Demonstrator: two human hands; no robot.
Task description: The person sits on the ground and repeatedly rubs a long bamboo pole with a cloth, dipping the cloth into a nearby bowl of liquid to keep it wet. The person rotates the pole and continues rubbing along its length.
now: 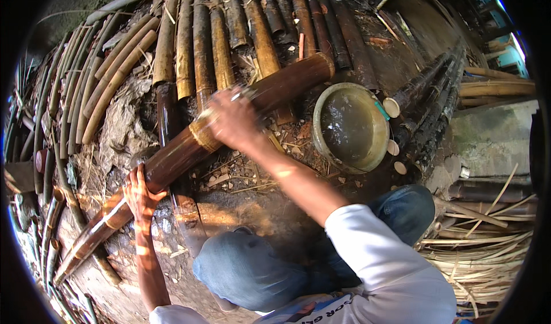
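A thick, wet, dark brown bamboo pole (pixel 181 153) lies slantwise before me, from the lower left up to the right. A pale ring marks a node near its middle. My left hand (pixel 140 196) grips its near side, with fingers against the bamboo and thumb stretched out to the right. Further up the pole, my right hand (pixel 234 119) presses on it by the node. Motion blurs the fingers there, and a small whitish spot shows among them; whether they hold something cannot be made out. Beneath the pole, another dark bamboo pole (pixel 166 114) runs toward my knees.
A round tub (pixel 319 133) of murky water stands right of the pole, a green strip (pixel 381 110) at its rim. Bamboo poles (pixel 201 43) lie in a row ahead. Curved poles (pixel 117 83) fill the left. Cut poles (pixel 410 97) and split strips (pixel 488 261) lie right.
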